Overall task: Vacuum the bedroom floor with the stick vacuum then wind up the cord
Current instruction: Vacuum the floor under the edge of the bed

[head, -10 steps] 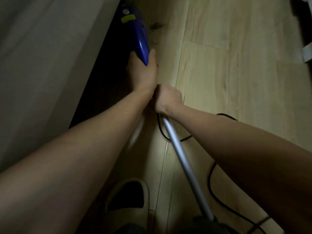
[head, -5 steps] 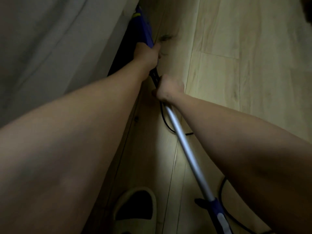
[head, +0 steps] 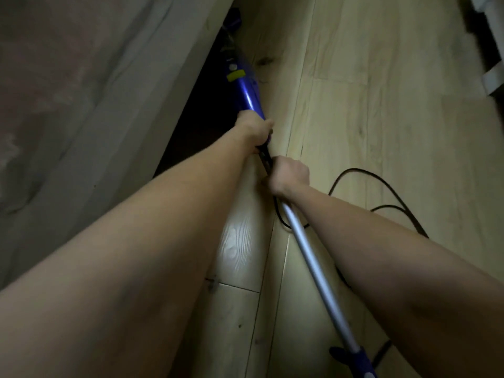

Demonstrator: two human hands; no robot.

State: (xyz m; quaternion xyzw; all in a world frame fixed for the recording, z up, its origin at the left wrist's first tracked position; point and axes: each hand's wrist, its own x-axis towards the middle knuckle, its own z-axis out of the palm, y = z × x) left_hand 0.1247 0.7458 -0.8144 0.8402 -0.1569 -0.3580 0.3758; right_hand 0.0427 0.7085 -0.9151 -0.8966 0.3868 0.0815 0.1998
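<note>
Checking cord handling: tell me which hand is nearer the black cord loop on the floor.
Right. The right hand grips the tube just left of the cord loop; the left hand grips the vacuum body farther off.

From my feed I see two bare forearms, no sleeves reaching them. The left hand (head: 252,128) and right hand (head: 289,174) wear no gloves. I can make out no rings, watch or bands at either wrist.

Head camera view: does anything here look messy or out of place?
Two things. A dark clump, seemingly hair or dust, lies on the wood floor beside the blue vacuum body. The black cord sprawls in loose loops near the silver tube, where it could snag.
</note>
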